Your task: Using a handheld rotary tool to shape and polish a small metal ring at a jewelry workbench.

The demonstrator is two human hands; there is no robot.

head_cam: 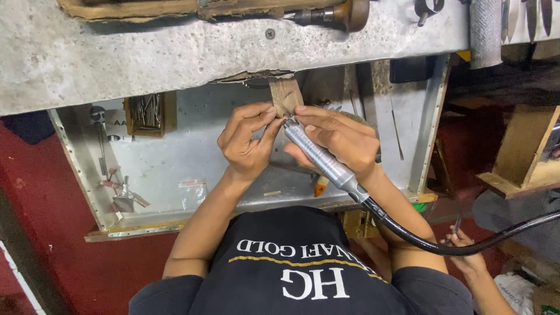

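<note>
My right hand [341,140] grips a silver rotary handpiece [318,157] like a pen, its tip pointing at the wooden bench peg [286,96]. A black flexible shaft [443,245] runs from the handpiece off to the right. My left hand [248,140] pinches something small against the peg, right at the tool tip; the piece itself is hidden by my fingers. Both hands work close together over an open metal catch tray [157,169].
A grey workbench top [175,52] spans the upper frame, with a wooden-handled tool [341,14] on it. The tray holds a small wooden box of thin bits [146,114], a plastic bag [192,189] and scraps. Another person's hand [466,251] holds a thin tool at lower right.
</note>
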